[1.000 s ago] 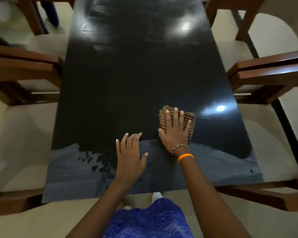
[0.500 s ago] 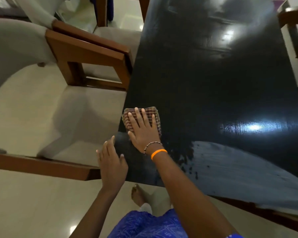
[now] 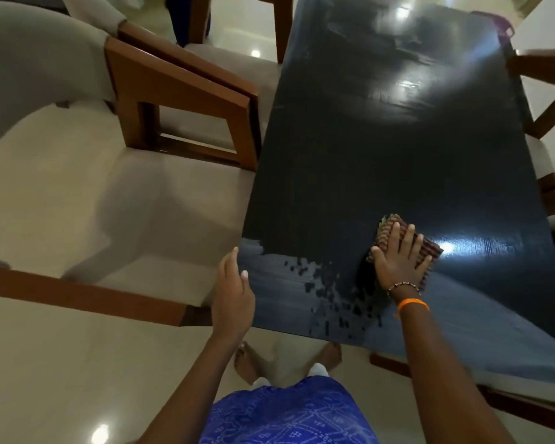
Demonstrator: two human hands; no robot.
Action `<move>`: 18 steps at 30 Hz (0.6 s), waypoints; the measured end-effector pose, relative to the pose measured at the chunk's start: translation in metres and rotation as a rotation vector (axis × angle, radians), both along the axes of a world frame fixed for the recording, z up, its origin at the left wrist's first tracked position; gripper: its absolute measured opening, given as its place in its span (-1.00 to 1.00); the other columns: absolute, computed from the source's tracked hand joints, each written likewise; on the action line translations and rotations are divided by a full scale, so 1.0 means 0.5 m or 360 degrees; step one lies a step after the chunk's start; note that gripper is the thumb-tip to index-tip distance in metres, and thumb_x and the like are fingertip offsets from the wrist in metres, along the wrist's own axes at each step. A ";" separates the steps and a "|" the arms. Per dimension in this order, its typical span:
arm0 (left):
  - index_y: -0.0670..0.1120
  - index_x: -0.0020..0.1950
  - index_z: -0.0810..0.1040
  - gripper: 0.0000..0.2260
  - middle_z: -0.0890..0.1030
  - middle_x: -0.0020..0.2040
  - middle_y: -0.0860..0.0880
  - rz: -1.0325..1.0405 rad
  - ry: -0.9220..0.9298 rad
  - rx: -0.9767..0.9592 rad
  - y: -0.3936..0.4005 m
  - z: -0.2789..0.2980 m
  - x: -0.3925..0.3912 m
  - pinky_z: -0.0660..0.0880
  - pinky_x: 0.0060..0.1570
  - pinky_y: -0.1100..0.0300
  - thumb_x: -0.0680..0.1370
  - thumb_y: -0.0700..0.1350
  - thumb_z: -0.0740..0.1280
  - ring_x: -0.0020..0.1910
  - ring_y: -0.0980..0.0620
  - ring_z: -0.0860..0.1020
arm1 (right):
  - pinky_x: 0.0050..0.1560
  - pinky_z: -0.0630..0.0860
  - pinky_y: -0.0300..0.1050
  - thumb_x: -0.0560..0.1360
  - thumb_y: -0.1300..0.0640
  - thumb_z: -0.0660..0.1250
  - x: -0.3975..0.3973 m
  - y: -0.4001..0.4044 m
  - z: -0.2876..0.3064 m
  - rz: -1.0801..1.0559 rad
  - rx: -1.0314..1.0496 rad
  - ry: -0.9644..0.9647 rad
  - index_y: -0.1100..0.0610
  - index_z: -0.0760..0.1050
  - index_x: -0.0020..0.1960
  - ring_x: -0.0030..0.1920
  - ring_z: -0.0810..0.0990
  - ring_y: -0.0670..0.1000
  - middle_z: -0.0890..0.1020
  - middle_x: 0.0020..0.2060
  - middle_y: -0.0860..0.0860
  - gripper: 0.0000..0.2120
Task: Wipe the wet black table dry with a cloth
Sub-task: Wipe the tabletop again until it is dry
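Observation:
The long black table point(image 3: 382, 161) runs away from me, glossy over most of its top, with a dull greyish band along its near end. A folded brown checked cloth point(image 3: 426, 248) lies on the top near that end. My right hand point(image 3: 398, 261) lies flat on the cloth with fingers spread, pressing it down; the wrist carries a bead bracelet and an orange band. My left hand point(image 3: 233, 293) hangs at the table's near left corner, fingers loosely together, holding nothing. Dark speckled patches sit in the grey band between my hands.
Cushioned chairs with wooden arms point(image 3: 186, 91) stand along the table's left side, and more chair frames point(image 3: 545, 91) along the right. Another wooden arm point(image 3: 87, 296) crosses at lower left. The floor is pale glossy tile point(image 3: 61, 379); my bare feet point(image 3: 247, 360) stand at the near end.
My right hand has slid the cloth from the table's left edge rightward toward the middle. My left hand stays by the near left corner. The view has shifted.

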State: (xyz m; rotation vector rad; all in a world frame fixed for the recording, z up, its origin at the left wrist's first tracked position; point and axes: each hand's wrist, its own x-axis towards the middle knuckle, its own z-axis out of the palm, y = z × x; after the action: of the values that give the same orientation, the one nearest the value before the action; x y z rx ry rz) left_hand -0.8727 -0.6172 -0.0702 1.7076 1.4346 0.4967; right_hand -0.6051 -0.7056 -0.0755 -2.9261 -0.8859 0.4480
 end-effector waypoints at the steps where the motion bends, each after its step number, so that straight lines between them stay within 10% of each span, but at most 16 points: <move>1: -0.11 0.47 0.21 -0.62 0.29 0.45 -0.05 0.0025 -0.0022 -0.0011 0.006 0.000 -0.006 0.20 0.24 0.32 0.63 -0.19 0.08 0.40 0.03 0.29 | 0.45 -0.19 0.30 0.57 -0.05 0.10 -0.024 0.021 -0.002 0.0053 -0.0007 -0.0002 0.03 -0.14 0.52 0.52 -0.20 0.13 -0.15 0.53 0.08 -0.36; 12: -0.12 0.18 0.50 -0.76 0.52 0.14 -0.05 0.0234 -0.0197 -0.0282 0.034 -0.013 -0.059 0.34 0.08 0.24 0.57 -0.29 0.16 0.10 0.10 0.43 | 0.41 -0.29 0.17 0.45 -0.15 -0.10 -0.311 0.213 -0.013 0.1630 0.0130 0.0073 -0.02 -0.03 0.52 0.53 -0.12 0.11 -0.05 0.54 0.03 -0.35; 18: -0.07 0.10 0.54 -0.80 0.58 0.06 -0.03 0.0316 -0.0316 -0.0496 0.019 -0.017 -0.089 0.46 0.00 0.19 0.57 -0.27 0.20 0.05 0.05 0.51 | 0.45 -0.23 0.22 0.57 -0.07 0.06 -0.220 0.326 -0.007 0.1565 0.0024 0.0004 -0.04 -0.12 0.52 0.53 -0.19 0.07 -0.14 0.54 0.00 -0.40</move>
State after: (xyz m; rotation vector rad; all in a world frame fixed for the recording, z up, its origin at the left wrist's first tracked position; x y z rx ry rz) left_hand -0.9170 -0.6077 -0.0789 1.2433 1.4579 0.5045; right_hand -0.7149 -0.5424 -0.0788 -2.2508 -2.2568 0.4477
